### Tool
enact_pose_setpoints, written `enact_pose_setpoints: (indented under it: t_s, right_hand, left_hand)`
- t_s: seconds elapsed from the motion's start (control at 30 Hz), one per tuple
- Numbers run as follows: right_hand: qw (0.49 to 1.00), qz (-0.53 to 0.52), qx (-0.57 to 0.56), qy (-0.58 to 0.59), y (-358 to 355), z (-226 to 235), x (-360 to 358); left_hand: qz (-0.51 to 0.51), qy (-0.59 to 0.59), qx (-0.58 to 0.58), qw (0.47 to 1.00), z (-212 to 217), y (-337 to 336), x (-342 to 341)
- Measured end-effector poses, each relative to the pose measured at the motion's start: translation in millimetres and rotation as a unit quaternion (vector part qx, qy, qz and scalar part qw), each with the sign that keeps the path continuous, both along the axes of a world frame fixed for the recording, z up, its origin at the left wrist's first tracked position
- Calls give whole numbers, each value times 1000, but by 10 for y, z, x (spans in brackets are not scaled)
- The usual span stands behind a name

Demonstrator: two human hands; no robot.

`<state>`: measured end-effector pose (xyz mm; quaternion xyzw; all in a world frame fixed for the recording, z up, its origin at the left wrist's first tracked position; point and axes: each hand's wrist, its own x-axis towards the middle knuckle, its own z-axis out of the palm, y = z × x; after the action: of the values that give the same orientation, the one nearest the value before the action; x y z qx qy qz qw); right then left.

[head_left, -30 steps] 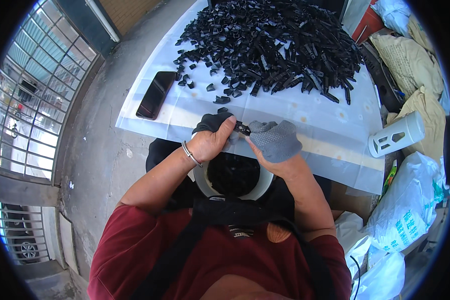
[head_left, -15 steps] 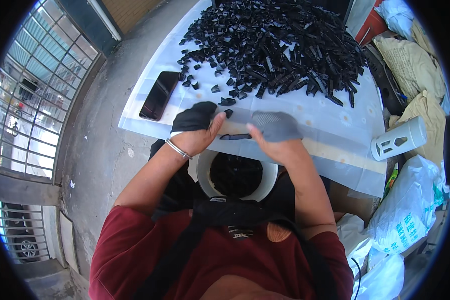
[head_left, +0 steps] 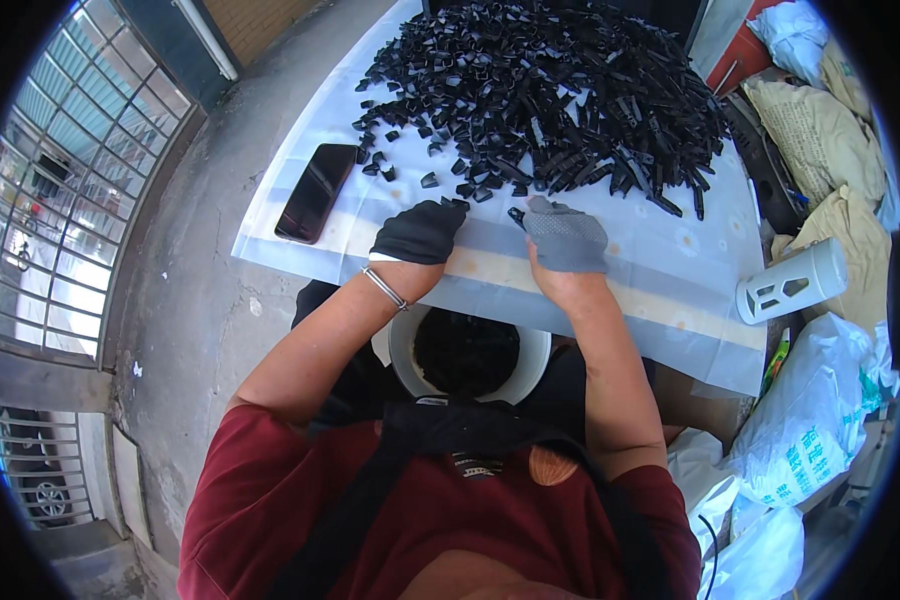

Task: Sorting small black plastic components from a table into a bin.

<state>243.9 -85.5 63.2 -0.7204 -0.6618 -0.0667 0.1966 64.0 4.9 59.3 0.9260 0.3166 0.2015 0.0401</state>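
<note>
My left hand (head_left: 417,236), in a black fingerless-looking glove with a metal bangle at the wrist, is closed over the near part of the table. A small black plastic piece (head_left: 456,203) shows at its fingertips and appears pinched there. To its right, my right hand (head_left: 568,238), in a grey dotted glove, has its fingers closed on a narrow black plastic piece (head_left: 516,216). The hands are apart. Beyond them lies a large heap of black plastic pieces (head_left: 550,100), short clip-like ones on the left and longer strips on the right.
A white bucket (head_left: 538,365) with dark contents stands below the table's near edge. A phone (head_left: 317,193) lies left on the white sheet-covered table (head_left: 660,250). At right are a pale slotted cylinder (head_left: 795,281), plastic bags (head_left: 805,410) and cloth sacks (head_left: 820,135).
My hands have moved slightly farther out over the table, and my fingers have closed. The long black piece near the table edge is no longer there; a narrow black piece shows in my right hand.
</note>
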Motion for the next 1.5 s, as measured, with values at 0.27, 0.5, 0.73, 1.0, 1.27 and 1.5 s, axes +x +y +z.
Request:
enact_pose_setpoints:
  t_s: [0.27,0.5,0.73,1.0,1.27,1.5]
  right_hand:
    - [972,150,153,97,-157,58,-283]
    - [988,123,87,-12,-226,71,-404]
    - [966,118,154,173,-273,-29,-385]
    - [969,144,85,184,-416,155,-293]
    - [989,135,45,30,-445,250,-290]
    - [984,134,74,95,-443,174,-250]
  left_hand:
    - [20,-196,-254,947,78,-99,-83]
    - [-6,-383,-604,699,42,-420,80]
    - [15,-283,-633,721,9,-360,-26]
    - [24,-249,-440,862,171,-377,-68]
    - [-17,-226,-367,902,148,-344,-61]
    - [2,-216,-452,866,248,-344,-54]
